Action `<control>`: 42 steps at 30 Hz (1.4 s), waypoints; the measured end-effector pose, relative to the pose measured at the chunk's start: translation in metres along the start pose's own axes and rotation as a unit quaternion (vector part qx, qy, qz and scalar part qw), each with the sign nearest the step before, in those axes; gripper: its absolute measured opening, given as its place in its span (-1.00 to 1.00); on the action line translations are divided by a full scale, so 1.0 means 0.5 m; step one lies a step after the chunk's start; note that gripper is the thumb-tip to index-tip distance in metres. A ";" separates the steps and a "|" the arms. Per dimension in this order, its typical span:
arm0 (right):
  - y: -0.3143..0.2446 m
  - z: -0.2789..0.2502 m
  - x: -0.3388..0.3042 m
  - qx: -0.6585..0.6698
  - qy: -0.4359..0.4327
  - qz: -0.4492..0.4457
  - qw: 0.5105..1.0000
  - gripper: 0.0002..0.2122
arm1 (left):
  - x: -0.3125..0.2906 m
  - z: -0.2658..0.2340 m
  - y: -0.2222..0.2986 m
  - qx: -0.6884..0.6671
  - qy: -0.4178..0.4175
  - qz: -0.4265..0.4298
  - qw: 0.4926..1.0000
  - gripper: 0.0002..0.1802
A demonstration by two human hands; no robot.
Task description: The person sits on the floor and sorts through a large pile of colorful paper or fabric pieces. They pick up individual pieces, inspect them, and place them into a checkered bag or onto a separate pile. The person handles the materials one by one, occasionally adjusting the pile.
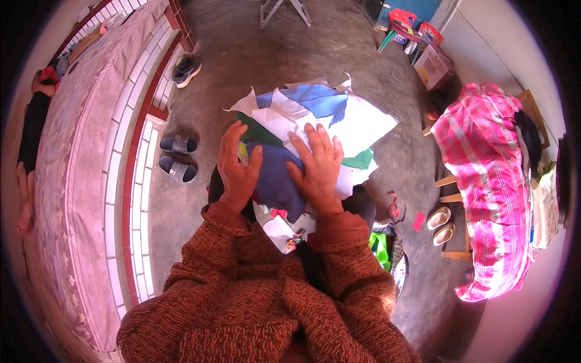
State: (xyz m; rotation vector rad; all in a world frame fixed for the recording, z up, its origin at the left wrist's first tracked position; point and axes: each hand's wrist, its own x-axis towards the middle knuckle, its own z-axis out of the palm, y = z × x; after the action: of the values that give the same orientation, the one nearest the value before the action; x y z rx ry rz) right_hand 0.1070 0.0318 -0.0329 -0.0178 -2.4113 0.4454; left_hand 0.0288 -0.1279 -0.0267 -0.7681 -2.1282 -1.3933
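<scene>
Shows white lettering on a red packet (pixel 430 34), upper right. Has hands (pixel 319 169) apart and spread over fabric pieces (pixel 339 124) heaped at centre. Cannot make out their covered lower layers.

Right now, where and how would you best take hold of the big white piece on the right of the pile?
The big white piece is probably best pinched at its pointed right corner, coming from the right: that tip narrows, juts outward and lies clear of the right hand, which rests further in.
</scene>
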 end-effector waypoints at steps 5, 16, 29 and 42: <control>-0.015 -0.051 0.016 0.112 0.007 0.013 0.994 -0.55 | 0.031 0.021 0.033 0.025 -0.096 0.096 0.990 -0.57; 0.161 -0.107 0.125 -0.023 -0.036 -0.010 0.999 -0.62 | 0.040 0.033 0.027 -0.004 -0.125 0.089 0.988 -0.56; 0.116 -0.264 0.121 -0.181 0.072 -0.035 0.980 -0.83 | 0.076 0.024 -0.007 -0.116 -0.164 0.011 0.980 -0.52; 0.095 -0.332 0.070 0.387 0.121 0.117 0.907 -0.98 | 0.108 0.008 0.002 -0.146 -0.115 0.003 0.982 -0.76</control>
State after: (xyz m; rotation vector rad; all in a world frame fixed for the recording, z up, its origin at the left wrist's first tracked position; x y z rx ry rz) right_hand 0.1794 0.1327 0.0918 -0.0104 -1.8485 1.3953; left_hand -0.0101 -0.1134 0.0080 -1.0943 -2.1101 -1.7108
